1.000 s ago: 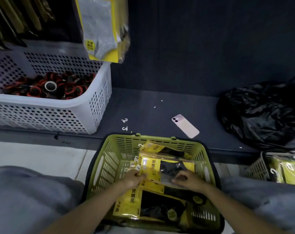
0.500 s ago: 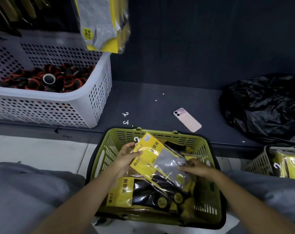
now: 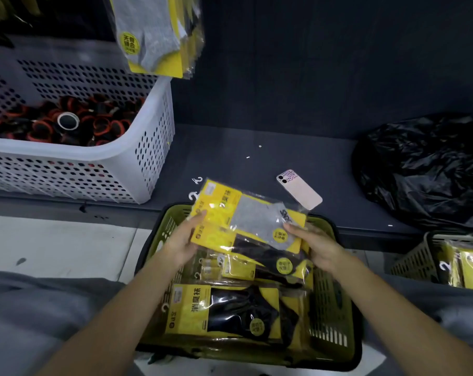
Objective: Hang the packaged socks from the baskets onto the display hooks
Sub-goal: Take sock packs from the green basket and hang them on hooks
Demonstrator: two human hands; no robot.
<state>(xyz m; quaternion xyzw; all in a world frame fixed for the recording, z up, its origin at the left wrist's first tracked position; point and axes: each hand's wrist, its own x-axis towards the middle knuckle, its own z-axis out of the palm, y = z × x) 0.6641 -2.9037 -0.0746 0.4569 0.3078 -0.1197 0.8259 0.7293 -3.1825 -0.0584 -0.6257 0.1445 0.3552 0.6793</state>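
Socks in hand, over the basket!
The left hand (image 3: 185, 240) and right hand (image 3: 315, 245) each grip an end of the stacked sock packs (image 3: 246, 215), fingers curled round them, just above the green basket (image 3: 330, 308) (plenty left inside); next, I reckon: up to a hook, hanger first.

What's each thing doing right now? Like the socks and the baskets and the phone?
Gray sock pack: held up over the green basket.
Left hand: grips the pack's label end.
Right hand: holds the pack's other end.
Green basket: holds more sock packs.
White basket: filled with black and red rolls.
Phone: lying face down on the shelf.
Black bag: crumpled on the shelf.
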